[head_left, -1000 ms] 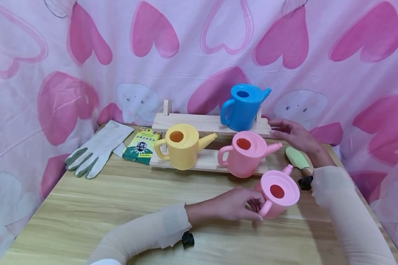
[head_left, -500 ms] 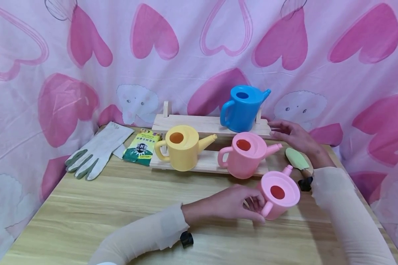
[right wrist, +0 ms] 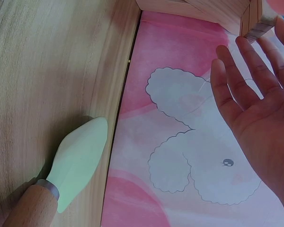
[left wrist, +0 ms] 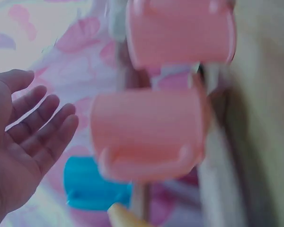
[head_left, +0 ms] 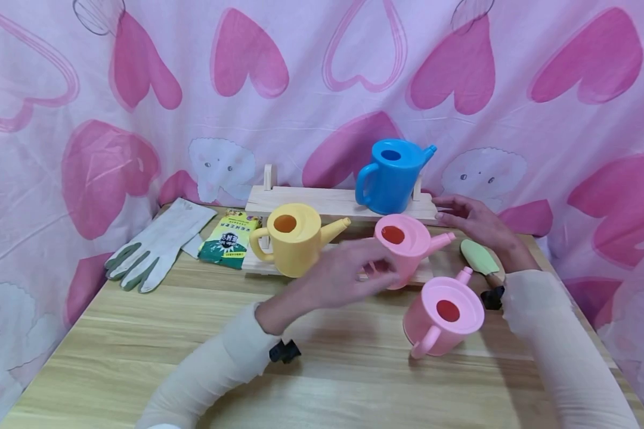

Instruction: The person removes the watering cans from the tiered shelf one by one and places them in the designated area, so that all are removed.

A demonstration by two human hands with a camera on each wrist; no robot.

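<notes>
One upright pink plastic watering can [head_left: 409, 253] on the pale wooden lower shelf [head_left: 253, 266], right of centre, points its handle toward the nearer left hand [head_left: 344, 274], spout rightward; left grip loosely spread, nothing held; right hand [head_left: 474, 220], fingers loose, at the upper shelf's [head_left: 311, 202] end.

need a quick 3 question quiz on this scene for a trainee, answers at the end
1. True or false: the blue plastic watering can stands on the pale wooden rack's upper tier.
2. Which hand is at that tier's end? a) left hand b) right hand c) neither
3. Fill in: besides the blue can, one yellow plastic can and ___ pink plastic cans show.

Key: 1 true; 2 b; 3 two
</notes>
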